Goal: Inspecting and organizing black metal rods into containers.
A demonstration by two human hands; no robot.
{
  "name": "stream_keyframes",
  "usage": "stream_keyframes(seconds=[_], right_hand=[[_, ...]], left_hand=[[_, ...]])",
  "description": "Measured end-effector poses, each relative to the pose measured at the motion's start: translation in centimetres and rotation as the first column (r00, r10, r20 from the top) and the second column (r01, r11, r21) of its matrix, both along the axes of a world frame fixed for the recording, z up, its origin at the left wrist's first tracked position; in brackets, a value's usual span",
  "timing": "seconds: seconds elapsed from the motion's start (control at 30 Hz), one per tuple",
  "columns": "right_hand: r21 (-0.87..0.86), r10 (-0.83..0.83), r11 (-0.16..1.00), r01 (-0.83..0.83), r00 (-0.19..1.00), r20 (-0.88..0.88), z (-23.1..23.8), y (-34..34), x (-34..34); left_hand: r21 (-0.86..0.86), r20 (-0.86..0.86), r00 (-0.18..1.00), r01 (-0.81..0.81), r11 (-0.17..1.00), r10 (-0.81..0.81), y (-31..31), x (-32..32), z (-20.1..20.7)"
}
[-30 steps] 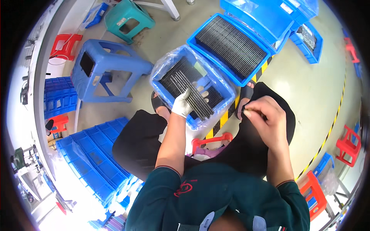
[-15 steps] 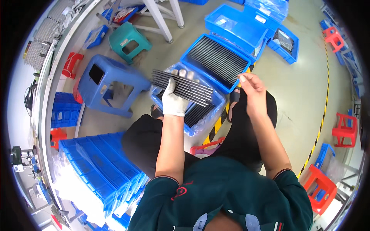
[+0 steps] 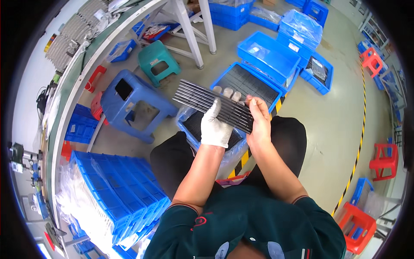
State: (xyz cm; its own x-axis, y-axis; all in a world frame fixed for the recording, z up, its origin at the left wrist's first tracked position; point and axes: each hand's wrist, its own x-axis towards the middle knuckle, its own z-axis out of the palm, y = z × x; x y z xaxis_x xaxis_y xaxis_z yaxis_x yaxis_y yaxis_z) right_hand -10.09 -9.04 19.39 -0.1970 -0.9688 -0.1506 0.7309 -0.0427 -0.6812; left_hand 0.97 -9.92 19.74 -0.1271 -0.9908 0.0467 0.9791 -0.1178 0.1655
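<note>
A flat row of several thin dark rods (image 3: 196, 96) lies across my left hand (image 3: 217, 127), which wears a white glove. Its thumb presses on top of the rods and the fingertips show past their far side. My right hand (image 3: 260, 125) is bare and closes round the right-hand end of the same rods, its fingertips together at the upper corner. Beneath my hands stands a blue bin (image 3: 184, 126) lined with clear plastic, with more dark rods in it, partly hidden. Just beyond it, a blue tray (image 3: 222, 76) holds many dark rods in rows.
A blue stool (image 3: 110, 105) with a phone (image 3: 123, 89) on it stands left, a green stool (image 3: 157, 58) behind it. Stacked blue crates (image 3: 112, 185) rise beside my left leg. More blue bins (image 3: 269, 52) stand ahead. Red stools (image 3: 358, 226) are at right, past a striped floor line (image 3: 361, 129).
My right hand has come left from above the far tray to the end of the rods. My left hand has shifted right with the rods. The view has also shifted.
</note>
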Motion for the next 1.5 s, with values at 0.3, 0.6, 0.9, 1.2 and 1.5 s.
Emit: stream_keyframes(seconds=[0.3,0.6,0.9,1.2,1.5], right_hand=[[-0.091,0.077,0.989,-0.117,0.93,-0.36,1.6,-3.9,-3.4],[-0.051,0.303,0.902,-0.429,0.712,-0.633,2.9,-11.5,-2.2],[0.188,0.553,0.82,-0.541,0.663,-0.505,0.7,-14.4,-0.7],[0.217,0.782,0.526,-0.823,0.366,-0.505,0.1,-13.3,-0.1],[0.235,0.744,0.547,-0.803,0.339,-0.576,0.6,-12.7,0.5]], left_hand=[[0.097,0.187,0.95,0.233,0.968,-0.248,-2.7,4.9,1.1],[0.216,0.179,0.873,0.415,0.884,-0.454,-2.7,5.9,-0.4],[0.279,0.109,0.782,0.569,0.774,-0.614,-0.2,5.1,-2.8],[0.355,0.085,0.679,0.663,0.659,-0.729,1.3,4.1,-2.8],[0.392,0.022,0.673,0.675,0.626,-0.739,1.1,3.9,-1.5]])
